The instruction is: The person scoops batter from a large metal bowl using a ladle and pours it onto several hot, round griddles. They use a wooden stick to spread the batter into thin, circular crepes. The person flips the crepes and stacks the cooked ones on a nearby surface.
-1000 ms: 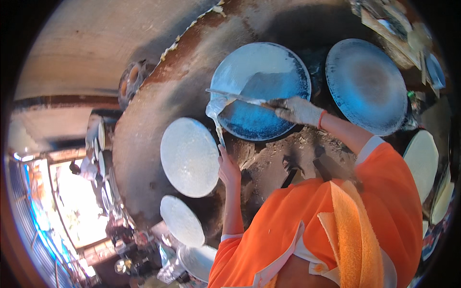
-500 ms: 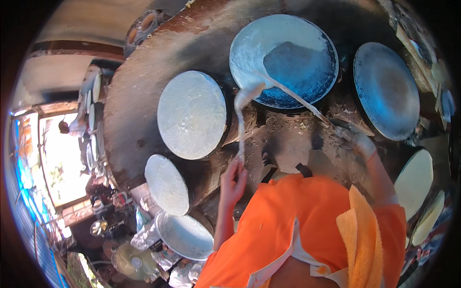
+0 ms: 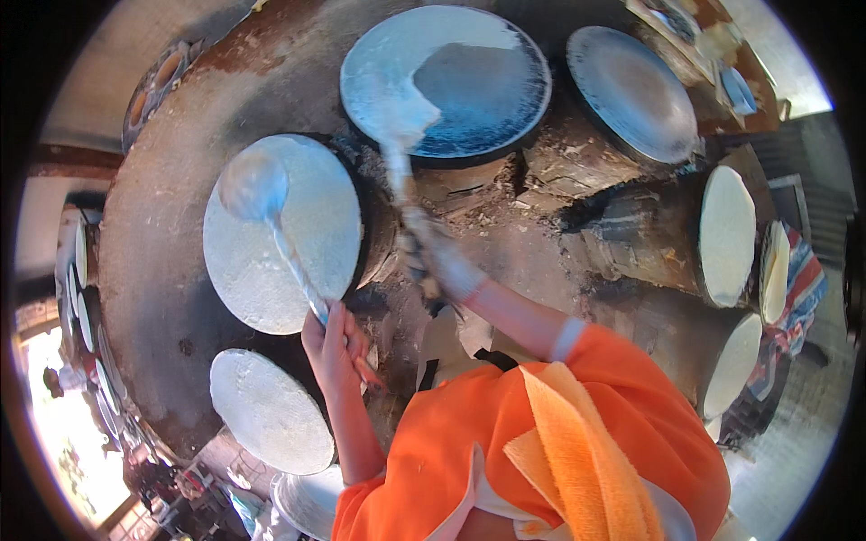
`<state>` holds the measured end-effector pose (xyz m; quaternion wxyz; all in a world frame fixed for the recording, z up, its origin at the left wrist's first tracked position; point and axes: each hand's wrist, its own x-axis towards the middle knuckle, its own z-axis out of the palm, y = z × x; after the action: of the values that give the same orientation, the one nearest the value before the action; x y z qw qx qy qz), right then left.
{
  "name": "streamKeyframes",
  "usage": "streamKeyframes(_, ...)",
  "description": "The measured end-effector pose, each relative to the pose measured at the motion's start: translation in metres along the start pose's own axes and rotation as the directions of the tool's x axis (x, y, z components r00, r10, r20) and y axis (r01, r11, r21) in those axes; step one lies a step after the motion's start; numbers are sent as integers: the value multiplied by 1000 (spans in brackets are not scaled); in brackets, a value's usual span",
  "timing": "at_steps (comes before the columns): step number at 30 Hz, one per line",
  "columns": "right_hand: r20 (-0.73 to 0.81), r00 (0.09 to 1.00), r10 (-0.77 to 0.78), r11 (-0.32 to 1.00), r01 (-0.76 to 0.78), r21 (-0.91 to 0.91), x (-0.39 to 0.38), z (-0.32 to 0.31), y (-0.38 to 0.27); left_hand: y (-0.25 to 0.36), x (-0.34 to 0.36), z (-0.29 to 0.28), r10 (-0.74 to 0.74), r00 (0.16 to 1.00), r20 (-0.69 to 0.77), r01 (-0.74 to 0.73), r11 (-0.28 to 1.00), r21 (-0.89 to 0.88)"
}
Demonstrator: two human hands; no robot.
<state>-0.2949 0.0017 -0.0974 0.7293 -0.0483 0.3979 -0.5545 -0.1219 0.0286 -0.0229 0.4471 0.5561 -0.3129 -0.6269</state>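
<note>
Ladle (image 3: 254, 187) in your left hand (image 3: 338, 344): your fingers are closed round its handle, and its single round bowl shows over the white-covered griddle (image 3: 307, 270) to your left; whether they touch cannot be told. Your gloved right hand (image 3: 444, 260), blurred, is closed on one long spreader (image 3: 397, 176), whose far end reaches the griddle partly coated with white batter (image 3: 383, 68). One bare griddle (image 3: 636, 95) sits beyond it to the right, and one more white-covered round (image 3: 271, 410) lies nearer you at left. At least three pale discs (image 3: 728, 236) show at right.
</note>
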Motion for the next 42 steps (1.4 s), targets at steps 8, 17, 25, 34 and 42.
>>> streamKeyframes(8,38,946,-321,887,314,-337,46,-99,69,-29,-102,-13,-23,999,-33,25,998,56)
streamKeyframes(17,-30,959,-283,919,262,-295,-41,-103,-13,-17,-128,-7,9,999,38,-8,1000,-10)
streamKeyframes(25,-254,957,-143,954,65,-293,-24,-94,-30,-26,-53,11,-17,969,248,46,993,-110)
streamKeyframes(34,-48,999,19,907,-37,-420,-12,-103,-14,-26,-26,69,-99,972,214,124,987,-106)
streamKeyframes(42,-178,984,10,900,-86,-427,-69,-228,-104,-33,-70,128,-34,999,-12,32,987,-158)
